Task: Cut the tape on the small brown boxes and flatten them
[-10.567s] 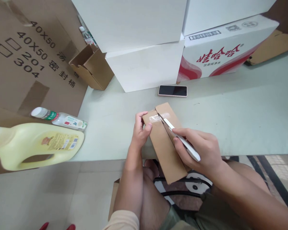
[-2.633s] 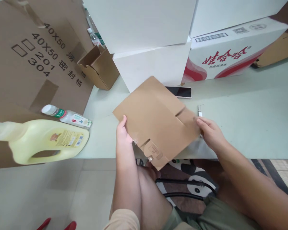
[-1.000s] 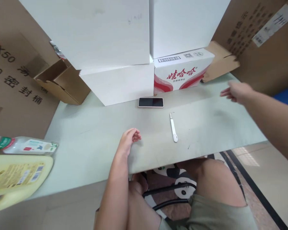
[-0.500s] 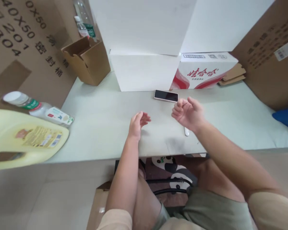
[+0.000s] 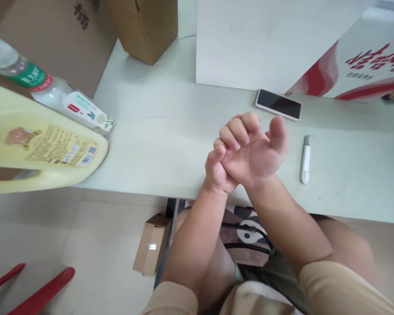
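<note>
My right hand is held palm up over the table, nothing in it, its fingers loosely bent and the thumb apart. Close against its left side is my left hand, partly covered by it. Only the left thumb shows; the other left fingers are hidden behind the right hand. Beyond the right hand lies a phone with a dark screen, near the white box. A small white-handled tool with a thin metal tip lies right of my hands, touched by neither.
White boxes stand at the back, one with red print. At left are a yellow jug, a clear bottle and a brown carton. The pale table ends at my lap. Red bars show at lower left.
My hands were apart and have come together, the right overlapping the left. The view has shifted down and left, so the white-handled tool now shows in full.
</note>
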Demonstrator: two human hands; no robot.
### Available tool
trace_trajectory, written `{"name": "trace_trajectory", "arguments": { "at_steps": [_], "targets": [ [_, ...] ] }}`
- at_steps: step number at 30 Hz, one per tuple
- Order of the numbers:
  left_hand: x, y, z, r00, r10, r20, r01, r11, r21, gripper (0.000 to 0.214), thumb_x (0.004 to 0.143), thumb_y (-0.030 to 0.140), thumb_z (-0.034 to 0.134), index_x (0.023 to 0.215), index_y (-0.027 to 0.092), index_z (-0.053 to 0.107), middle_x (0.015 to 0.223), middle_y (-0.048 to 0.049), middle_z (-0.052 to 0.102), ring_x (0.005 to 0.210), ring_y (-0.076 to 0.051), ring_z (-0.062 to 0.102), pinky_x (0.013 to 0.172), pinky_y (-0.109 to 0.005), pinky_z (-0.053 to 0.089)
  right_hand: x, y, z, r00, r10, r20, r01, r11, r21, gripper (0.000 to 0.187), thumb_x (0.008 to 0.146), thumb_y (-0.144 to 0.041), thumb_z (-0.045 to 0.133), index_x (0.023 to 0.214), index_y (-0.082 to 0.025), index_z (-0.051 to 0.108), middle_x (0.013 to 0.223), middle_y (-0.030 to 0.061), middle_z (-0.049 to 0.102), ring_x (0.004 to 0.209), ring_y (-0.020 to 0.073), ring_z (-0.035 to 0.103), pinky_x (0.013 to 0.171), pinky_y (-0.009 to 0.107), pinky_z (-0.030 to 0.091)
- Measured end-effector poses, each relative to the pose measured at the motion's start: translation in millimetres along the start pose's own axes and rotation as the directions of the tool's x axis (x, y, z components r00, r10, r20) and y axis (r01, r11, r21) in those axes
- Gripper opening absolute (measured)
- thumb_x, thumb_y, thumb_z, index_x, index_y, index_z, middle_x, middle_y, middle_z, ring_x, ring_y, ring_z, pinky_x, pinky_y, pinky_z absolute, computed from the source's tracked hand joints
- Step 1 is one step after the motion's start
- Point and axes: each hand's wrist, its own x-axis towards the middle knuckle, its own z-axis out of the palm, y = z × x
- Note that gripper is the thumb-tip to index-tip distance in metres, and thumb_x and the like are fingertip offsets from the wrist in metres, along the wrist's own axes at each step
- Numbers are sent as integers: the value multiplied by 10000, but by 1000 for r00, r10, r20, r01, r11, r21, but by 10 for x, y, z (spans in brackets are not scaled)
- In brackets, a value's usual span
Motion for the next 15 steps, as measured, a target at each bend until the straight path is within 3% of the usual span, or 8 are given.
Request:
{"name": "trace_trajectory", "arguments": {
  "at_steps": [3, 6, 11, 15],
  "targets": [
    [45, 99, -22, 999, 40, -5, -40, 999, 20, 303, 783, 462, 648, 963, 236, 556, 1052, -8, 639, 1556, -302, 319, 1318, -477, 244, 105, 117, -69, 997, 6, 71, -9, 999, 40, 578, 783, -758, 622, 623, -252, 393, 568, -50, 347, 515, 140, 350, 477, 295, 402],
    [69, 154, -19, 997, 76, 21, -77, 997, 25, 236, 814, 408, 610, 955, 221, 579, 993, 1, 632, 1548, -294, 337, 1309, -482, 254, 182, 193, -120, 992, 30, 118, -39, 997, 72, 601, 750, -787, 632, 621, -253, 387, 559, -52, 360, 509, 141, 351, 470, 300, 411],
    [65, 197, -59, 988, 142, 65, -149, 980, 128, 361, 938, 471, 491, 1122, 175, 584, 1228, -24, 640, 1533, -339, 344, 1268, -516, 299, 221, 255, -172, 990, 112, 84, -121, 986, 115, 627, 715, -823, 630, 625, -258, 374, 538, -54, 372, 502, 144, 342, 473, 309, 436],
    [42, 236, -116, 988, 148, 35, -152, 937, 314, 453, 947, 534, 443, 1196, 192, 606, 1306, -20, 630, 1569, -326, 248, 1259, -469, 317, 225, 305, -198, 985, 151, 87, -161, 980, 117, 596, 714, -800, 655, 645, -267, 398, 544, -50, 373, 515, 150, 363, 487, 314, 444]
  ]
}}
